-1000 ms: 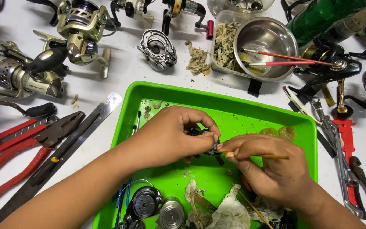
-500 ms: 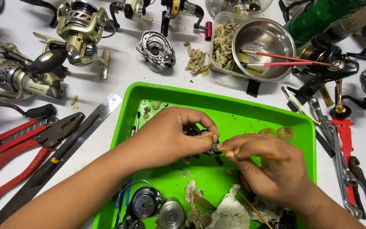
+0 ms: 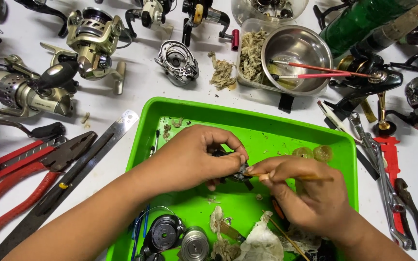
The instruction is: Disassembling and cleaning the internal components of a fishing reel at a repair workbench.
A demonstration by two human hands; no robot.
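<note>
Green plastic tray (image 3: 286,128) fills the middle of my view, and both hands work just above its floor. My left hand (image 3: 194,157) has its fingers closed tight around a small dark reel part (image 3: 235,170), pinched between thumb and fingertips so that only its right end shows. My right hand (image 3: 308,193) is clamped on a thin wooden-handled brush (image 3: 310,178), held like a pen. The brush's long axis runs nearly level, left to right, with its tip pointing left and touching the exposed end of the part. So the part lies directly left of my right grip, in line with the brush shaft, and the two hands almost meet. Below them in the tray sit a reel spool (image 3: 164,234) and crumpled wipes (image 3: 262,241). Red-handled pliers (image 3: 30,169) lie well apart on the table, off to the left.
</note>
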